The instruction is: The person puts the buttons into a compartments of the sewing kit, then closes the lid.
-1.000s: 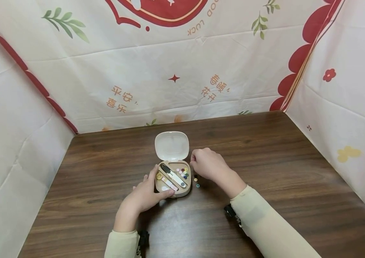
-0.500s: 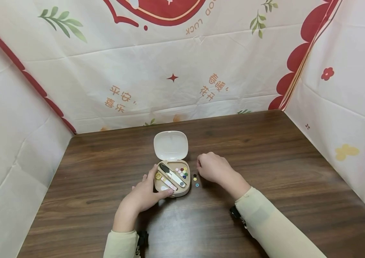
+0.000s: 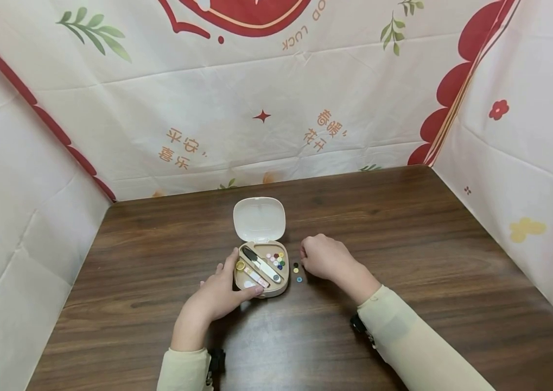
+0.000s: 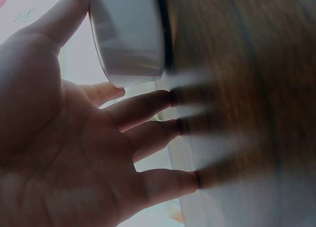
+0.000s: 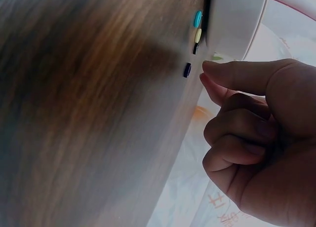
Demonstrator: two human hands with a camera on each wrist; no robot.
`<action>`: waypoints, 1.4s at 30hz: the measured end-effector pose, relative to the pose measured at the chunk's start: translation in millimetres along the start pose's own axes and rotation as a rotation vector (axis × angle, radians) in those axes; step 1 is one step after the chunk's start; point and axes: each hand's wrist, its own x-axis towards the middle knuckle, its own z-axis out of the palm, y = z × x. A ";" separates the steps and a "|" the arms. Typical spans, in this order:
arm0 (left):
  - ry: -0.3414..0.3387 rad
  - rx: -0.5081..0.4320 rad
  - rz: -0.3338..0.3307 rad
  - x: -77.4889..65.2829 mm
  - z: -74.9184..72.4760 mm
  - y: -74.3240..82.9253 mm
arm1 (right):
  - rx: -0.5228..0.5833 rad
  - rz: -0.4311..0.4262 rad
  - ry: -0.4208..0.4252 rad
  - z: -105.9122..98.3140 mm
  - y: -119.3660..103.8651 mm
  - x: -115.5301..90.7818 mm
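Observation:
A small cream sewing kit box [image 3: 283, 287] lies on the table, its lid [image 3: 259, 219] raised. My left hand [image 3: 215, 296] holds the box, thumb on the front and index finger along the left side; the other fingers spread onto the table in the left wrist view. Several coloured buttons [image 3: 276, 260] sit in the right compartment, and a black-and-white tool [image 3: 261, 265] lies in the middle slot. My right hand [image 3: 327, 258] is right of the box, fingers curled, thumb and index tips close together. A dark button [image 5: 187, 70] lies just off those tips, apart from them.
Between box and right hand, a black button [image 3: 296, 265], a yellow button [image 3: 296, 270] and a blue button [image 3: 299, 279] lie in a row on the brown wooden table [image 3: 159, 244]. A printed white cloth [image 3: 237, 92] hangs behind and at the sides.
My right hand has drawn back to the right from beside the box's right edge, uncovering the black button. It stays nearly still over the last half second. The left hand keeps its place.

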 end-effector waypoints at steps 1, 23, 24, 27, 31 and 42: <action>0.001 -0.003 0.002 0.0 0.0 0.0 | 0.000 0.000 -0.004 0.3 -0.1 0.0; -0.005 -0.003 -0.002 0.6 3.5 -1.6 | -0.012 0.001 -0.005 7.1 1.3 -0.7; -0.004 -0.002 -0.003 0.8 3.7 -1.9 | -0.011 0.003 -0.007 7.0 1.2 -0.8; -0.004 -0.002 -0.002 1.1 4.0 -2.3 | -0.010 0.008 -0.013 7.0 1.1 -0.2; -0.005 -0.004 0.001 0.6 3.3 -2.3 | -0.018 0.008 -0.005 7.5 1.1 1.0; -0.005 -0.006 0.002 1.2 2.1 -3.1 | -0.013 0.035 -0.018 5.8 2.1 4.8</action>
